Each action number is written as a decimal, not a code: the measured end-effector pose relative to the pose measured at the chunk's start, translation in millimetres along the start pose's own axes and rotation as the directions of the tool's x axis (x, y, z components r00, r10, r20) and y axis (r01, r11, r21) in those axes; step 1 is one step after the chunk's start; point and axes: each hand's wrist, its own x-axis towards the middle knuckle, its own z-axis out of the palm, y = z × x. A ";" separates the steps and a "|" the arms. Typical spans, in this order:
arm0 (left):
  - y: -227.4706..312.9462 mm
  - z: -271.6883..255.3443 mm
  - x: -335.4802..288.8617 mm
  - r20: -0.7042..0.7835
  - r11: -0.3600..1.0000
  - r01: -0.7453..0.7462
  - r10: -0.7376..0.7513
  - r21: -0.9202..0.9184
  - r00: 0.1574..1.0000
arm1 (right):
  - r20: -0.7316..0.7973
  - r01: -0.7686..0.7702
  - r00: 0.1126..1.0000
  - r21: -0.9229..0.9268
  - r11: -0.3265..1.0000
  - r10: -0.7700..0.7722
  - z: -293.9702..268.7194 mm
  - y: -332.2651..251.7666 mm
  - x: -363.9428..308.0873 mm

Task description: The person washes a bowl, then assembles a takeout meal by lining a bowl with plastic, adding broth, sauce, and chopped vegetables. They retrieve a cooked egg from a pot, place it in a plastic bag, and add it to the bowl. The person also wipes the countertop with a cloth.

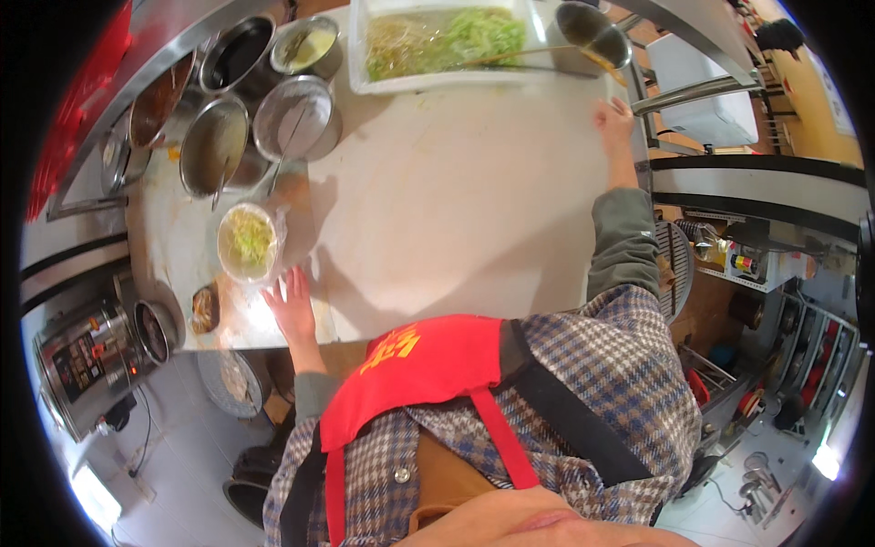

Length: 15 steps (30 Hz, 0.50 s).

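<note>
Well, bowl [224, 253]: white, a clear bag [281, 228] about its right side, shredded greens [248, 241] inside; it sits on the table [456, 201], just ahead of the left hand [293, 308].
Left grip: open, fingers spread, nothing grasped; whether they touch the bag, I cannot tell.
Right hand [615, 120]: at the table's right edge, well apart from the bowl, fingers partly curled; cannot tell if it holds anything.
Tray [437, 85]: white, far side; pale strands left, shredded greens right.
Dark pot [255, 88]: near-black liquid.
Pale pot [328, 144]: whitish contents, utensil leaning in.
Murky pot [253, 169]: brownish contents, another utensil.
</note>
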 end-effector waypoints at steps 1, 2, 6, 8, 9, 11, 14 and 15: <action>-4.8 2.0 -12.7 0.019 0.998 0.018 -0.020 0.061 1.000 | -0.087 0.043 0.995 0.065 0.997 -0.037 -1.9 -6.2 11.5; -7.5 3.5 -23.8 0.030 0.995 0.061 -0.064 0.074 0.998 | -0.201 0.086 0.978 0.130 0.988 -0.059 -2.8 -13.1 22.2; -13.3 1.3 -50.4 0.003 0.972 0.069 -0.072 0.225 0.997 | -0.085 0.233 0.965 -0.154 0.960 -0.248 17.3 -43.3 73.7; -13.7 -2.9 -55.5 -0.003 0.963 0.067 -0.068 0.262 0.998 | -0.046 0.379 0.913 -0.272 0.884 -0.405 35.5 -51.4 107.1; -13.9 -5.1 -57.8 -0.017 0.958 0.069 -0.066 0.278 0.998 | -0.085 0.339 0.883 -0.566 0.752 -0.462 42.6 -51.7 123.1; -14.4 -8.5 -63.8 -0.040 0.948 0.055 -0.044 0.314 0.998 | -0.006 0.211 0.773 -0.941 0.265 -0.634 57.1 -46.7 151.5; -16.0 -10.8 -76.0 -0.119 0.937 0.035 0.007 0.348 0.993 | -0.155 0.190 0.935 -0.540 0.820 -0.319 69.6 -41.9 178.2; -16.5 -10.9 -79.3 -0.099 0.930 0.042 -0.006 0.364 0.995 | -0.097 0.126 0.983 -0.248 0.961 -0.154 73.3 -40.6 181.6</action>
